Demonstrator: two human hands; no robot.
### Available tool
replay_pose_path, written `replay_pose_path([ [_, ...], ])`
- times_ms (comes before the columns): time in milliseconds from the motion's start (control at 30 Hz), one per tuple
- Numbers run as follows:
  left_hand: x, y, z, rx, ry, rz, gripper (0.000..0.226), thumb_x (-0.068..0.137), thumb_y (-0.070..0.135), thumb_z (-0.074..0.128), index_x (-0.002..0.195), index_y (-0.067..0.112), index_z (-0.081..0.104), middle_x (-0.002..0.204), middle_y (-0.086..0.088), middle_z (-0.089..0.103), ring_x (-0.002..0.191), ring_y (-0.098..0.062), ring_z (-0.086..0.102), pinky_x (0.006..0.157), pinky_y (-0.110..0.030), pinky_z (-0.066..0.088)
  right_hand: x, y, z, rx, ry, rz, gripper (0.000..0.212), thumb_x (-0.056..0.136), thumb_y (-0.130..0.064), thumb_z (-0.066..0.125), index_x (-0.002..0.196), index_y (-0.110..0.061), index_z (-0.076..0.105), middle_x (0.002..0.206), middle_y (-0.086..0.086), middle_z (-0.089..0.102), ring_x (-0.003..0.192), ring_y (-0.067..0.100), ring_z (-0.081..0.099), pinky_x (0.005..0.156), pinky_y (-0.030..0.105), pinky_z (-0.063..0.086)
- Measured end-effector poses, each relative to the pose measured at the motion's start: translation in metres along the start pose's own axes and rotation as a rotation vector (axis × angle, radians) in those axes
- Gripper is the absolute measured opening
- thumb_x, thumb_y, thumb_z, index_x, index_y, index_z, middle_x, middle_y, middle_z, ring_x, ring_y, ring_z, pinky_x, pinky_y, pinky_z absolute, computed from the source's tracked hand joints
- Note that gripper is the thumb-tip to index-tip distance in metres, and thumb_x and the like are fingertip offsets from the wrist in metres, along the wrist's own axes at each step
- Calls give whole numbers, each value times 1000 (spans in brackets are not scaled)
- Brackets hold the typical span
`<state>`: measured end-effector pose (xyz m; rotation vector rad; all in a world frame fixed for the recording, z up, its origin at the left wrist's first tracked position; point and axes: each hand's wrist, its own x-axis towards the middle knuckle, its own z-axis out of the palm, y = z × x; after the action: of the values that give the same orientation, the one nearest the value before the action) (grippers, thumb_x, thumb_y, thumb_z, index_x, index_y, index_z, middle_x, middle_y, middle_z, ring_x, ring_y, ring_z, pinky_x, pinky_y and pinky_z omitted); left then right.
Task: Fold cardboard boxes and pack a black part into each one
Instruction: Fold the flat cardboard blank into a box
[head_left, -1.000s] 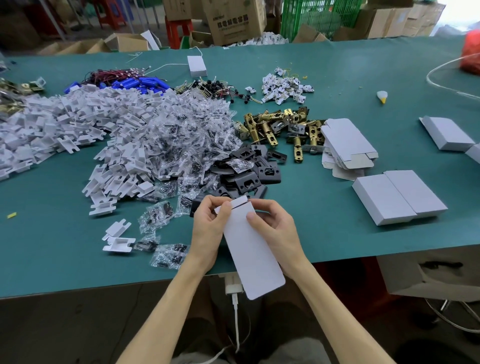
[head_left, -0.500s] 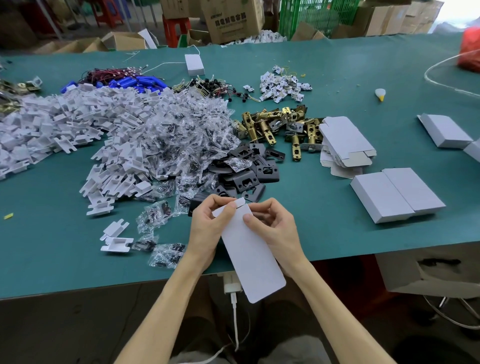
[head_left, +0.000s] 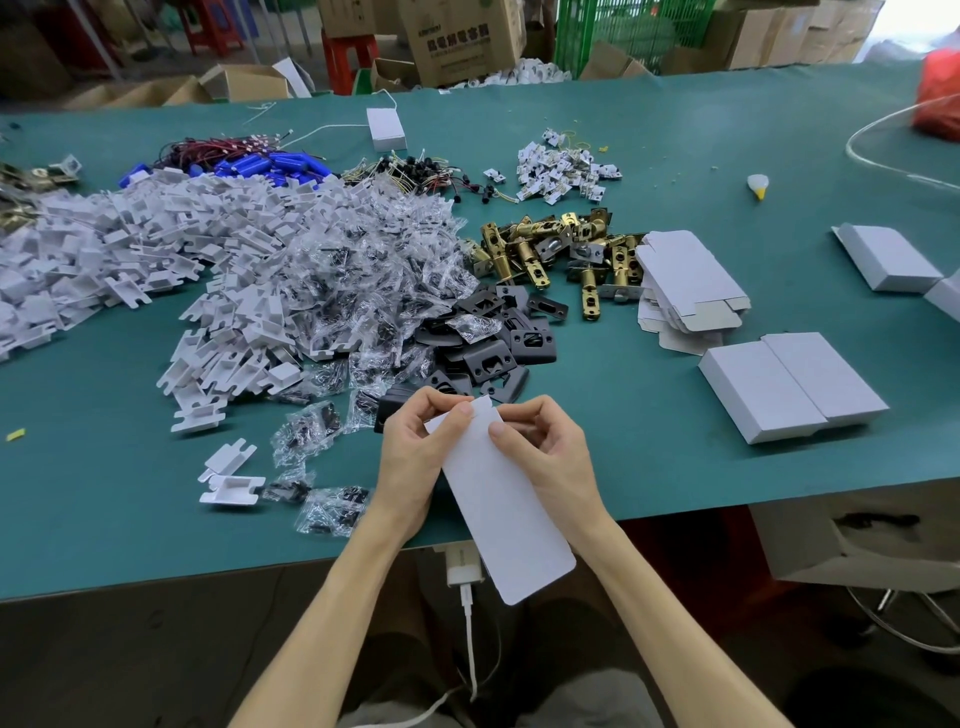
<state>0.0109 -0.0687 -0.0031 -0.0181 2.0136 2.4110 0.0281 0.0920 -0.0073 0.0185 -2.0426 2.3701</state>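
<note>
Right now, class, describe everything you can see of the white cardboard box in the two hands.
The white cardboard box is a long panel with rounded near corners and a small tab at its far end. It is held tilted, its far end above the green table, its near end past the table's edge. The left hand and right hand pinch its far end, thumbs on top.

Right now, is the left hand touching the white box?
Touching. The head view shows the left hand pinching the white box near its top flap.
</note>
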Motion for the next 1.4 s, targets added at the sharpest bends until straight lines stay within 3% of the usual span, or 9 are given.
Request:
replay_pose_path([
  [233, -1, -1, 0, 12, -6, 0, 11, 89, 26, 73, 87, 18, 67, 91, -13, 69, 78, -26, 59, 68, -39, 50, -1, 0, 0, -44, 2, 1, 17, 93, -20, 75, 103, -10, 65, 99, 0, 73, 94, 17, 72, 76, 28, 58],
  [367, -1, -2, 0, 27, 11, -10, 17, 89, 27, 72, 92, 12, 67, 87, -9, 69, 75, -21, 60, 63, -33, 51, -1, -1, 0, -50, 1, 2, 15, 94, -18, 75, 103, -10, 65, 99, -1, 73, 94, 17, 71, 77, 29, 58],
  [633, 0, -2, -2, 8, -7, -20, 10, 90, 28, 73, 88, 18, 68, 93, -10, 70, 79, -24, 59, 68, -38, 50, 0, -1, 1, -48, 5, 5, 16, 94, -17, 74, 104, -9, 65, 98, -4, 73, 91, 12, 71, 73, 24, 56],
  [833, -1, -2, -1, 5, 5, -18, 21, 91, 27, 70, 97, 7, 66, 92, -10, 69, 80, -26, 59, 69, -38, 48, 0, 1, 1, -89, 9, 0, 14, 94, -20, 74, 102, -12, 65, 97, -5, 73, 90, 11, 70, 72, 24, 55],
  [1167, -1, -2, 1, 32, 12, -29, 22, 91, 30, 70, 96, 8, 66, 87, -6, 69, 77, -23, 58, 66, -37, 48, 1, -1, 0, -71, -9, -22, 12, 93, -15, 74, 99, -10, 65, 93, -4, 72, 86, 10, 69, 71, 22, 54],
  [1400, -1, -1, 0, 23, -8, -10, 16, 91, 27, 71, 89, 13, 65, 90, -13, 67, 78, -26, 56, 69, -41, 46, 0, -1, 0, -71, -10, -35, 14, 92, -19, 74, 98, -12, 64, 95, -4, 72, 86, 10, 68, 71, 22, 55],
])
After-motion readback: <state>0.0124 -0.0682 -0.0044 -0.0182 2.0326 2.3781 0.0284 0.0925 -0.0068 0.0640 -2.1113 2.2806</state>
